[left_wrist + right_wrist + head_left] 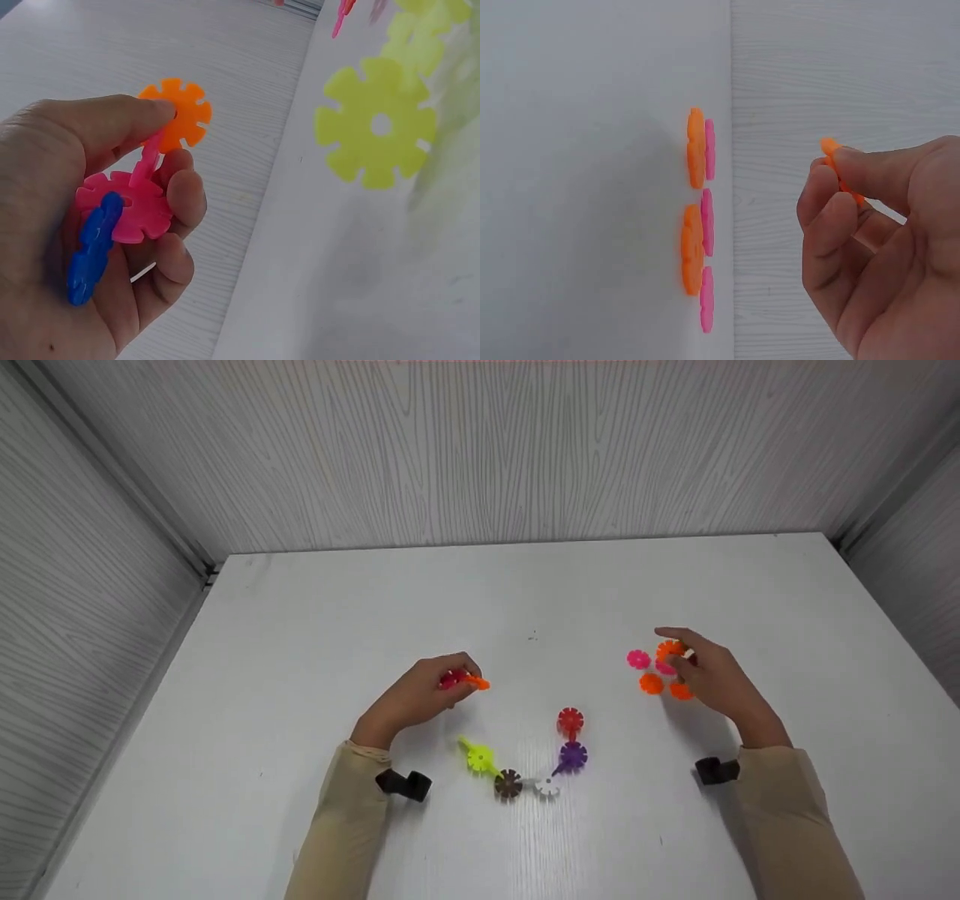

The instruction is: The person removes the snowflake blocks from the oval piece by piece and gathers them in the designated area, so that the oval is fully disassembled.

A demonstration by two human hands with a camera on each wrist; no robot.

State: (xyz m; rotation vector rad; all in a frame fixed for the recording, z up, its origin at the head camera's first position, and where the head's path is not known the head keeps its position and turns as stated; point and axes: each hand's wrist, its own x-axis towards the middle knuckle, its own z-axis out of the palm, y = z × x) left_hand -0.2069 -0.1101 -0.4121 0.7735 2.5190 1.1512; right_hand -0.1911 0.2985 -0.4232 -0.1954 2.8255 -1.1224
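My left hand (pixel 418 692) holds a short chain of slotted snowflake discs above the table. In the left wrist view, thumb and fingers pinch its orange disc (pixel 193 112); a pink disc (pixel 135 217) and a blue disc (pixel 94 251) lie against the palm. At the right, my right hand (pixel 718 679) pinches one orange disc (pixel 831 145) between thumb and fingers. Below it are loose orange discs (pixel 651 683) and pink discs (pixel 638 659). Between the hands lies a curved chain of yellow-green (pixel 480 758), brown (pixel 508 784), white (pixel 547 787), purple (pixel 573 757) and red (pixel 570 721) discs.
The white table (pixel 337 607) is bounded by a grey wood-grain panel (pixel 480 457) at the back and others at the sides. Black wrist cameras (pixel 405 785) sit on both sleeves.
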